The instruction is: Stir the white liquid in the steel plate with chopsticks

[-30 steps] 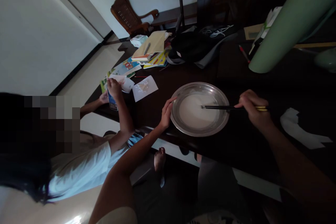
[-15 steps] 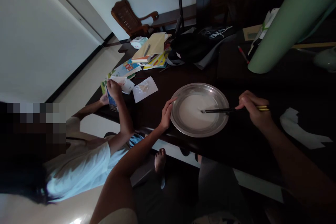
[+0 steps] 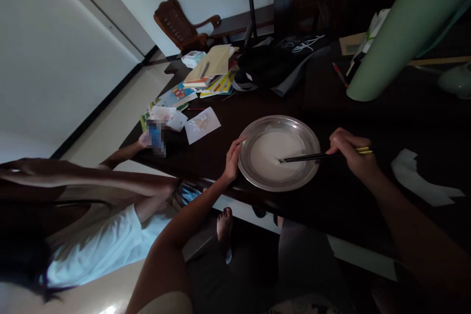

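A round metal plate [image 3: 309, 132] with a thin pale liquid in it sits on the dark table [image 3: 342, 196]. My left hand [image 3: 232, 158] rests against the plate's left rim, its fingers curled on the edge. My right hand [image 3: 349, 153] is closed on a pair of dark chopsticks [image 3: 305, 157] with gold ends. The chopstick tips reach into the liquid near the plate's middle.
A person in a white shirt [image 3: 99, 245] sits at the left, one arm raised across the view. Books and papers [image 3: 206, 71] are piled at the far end, beside a black bag [image 3: 272, 66]. A green cylinder [image 3: 401, 29] and white paper [image 3: 423, 181] lie at the right.
The chopstick tips have slid lower and leftward in the plate. The person on the left has swung an arm back away from the table. My left hand stays on the rim.
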Demonstrator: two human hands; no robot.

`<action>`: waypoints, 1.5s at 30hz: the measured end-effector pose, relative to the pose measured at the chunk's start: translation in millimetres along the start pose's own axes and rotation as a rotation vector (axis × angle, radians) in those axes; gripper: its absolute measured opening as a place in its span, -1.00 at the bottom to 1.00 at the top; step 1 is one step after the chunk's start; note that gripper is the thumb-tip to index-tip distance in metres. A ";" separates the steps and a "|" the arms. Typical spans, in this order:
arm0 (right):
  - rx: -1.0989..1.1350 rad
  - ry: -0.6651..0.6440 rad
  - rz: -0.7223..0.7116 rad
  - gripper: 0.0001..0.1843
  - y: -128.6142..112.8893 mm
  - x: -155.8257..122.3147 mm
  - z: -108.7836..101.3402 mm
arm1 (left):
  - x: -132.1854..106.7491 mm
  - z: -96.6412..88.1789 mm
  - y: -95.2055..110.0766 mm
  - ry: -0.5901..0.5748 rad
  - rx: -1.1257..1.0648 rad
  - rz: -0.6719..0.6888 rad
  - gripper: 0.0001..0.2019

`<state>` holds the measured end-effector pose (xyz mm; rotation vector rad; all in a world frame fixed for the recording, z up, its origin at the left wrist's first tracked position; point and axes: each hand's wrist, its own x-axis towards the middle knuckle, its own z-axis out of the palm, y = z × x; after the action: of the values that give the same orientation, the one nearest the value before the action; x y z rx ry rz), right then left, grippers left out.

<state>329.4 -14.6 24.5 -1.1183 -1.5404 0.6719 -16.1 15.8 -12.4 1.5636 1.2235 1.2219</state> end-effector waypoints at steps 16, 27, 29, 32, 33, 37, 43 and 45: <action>-0.051 -0.142 -0.093 -0.48 3.1 2.8 5.4 | 3.6 -0.7 0.5 -0.006 0.016 -0.002 -0.51; -0.013 0.007 -0.049 -0.42 5.1 4.1 -2.1 | 5.6 2.0 0.1 -0.004 0.004 -0.002 -0.50; -0.043 -0.091 -0.052 -0.44 3.7 3.9 2.6 | 5.9 2.7 -0.2 -0.009 0.001 0.003 -0.50; -0.152 -0.152 -0.087 -0.51 3.0 5.4 7.4 | 5.9 3.9 -0.5 -0.006 0.002 0.002 -0.48; -0.170 -0.126 -0.092 -0.52 3.6 6.0 6.6 | 5.8 4.3 -0.4 0.000 0.005 0.001 -0.48; -0.069 0.037 -0.065 -0.48 7.8 5.9 -4.2 | 5.7 4.8 0.0 -0.001 0.013 0.000 -0.51; -0.056 -0.118 -0.074 -0.53 6.9 2.8 2.2 | 6.9 5.4 -0.1 0.002 0.011 -0.016 -0.54; -0.102 -0.127 -0.082 -0.58 6.5 3.2 5.4 | 6.8 5.9 -0.5 -0.002 0.010 -0.022 -0.51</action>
<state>326.2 -8.3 18.8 -1.0983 -1.7365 0.6245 -10.0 22.4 -12.7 1.5545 1.2437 1.2013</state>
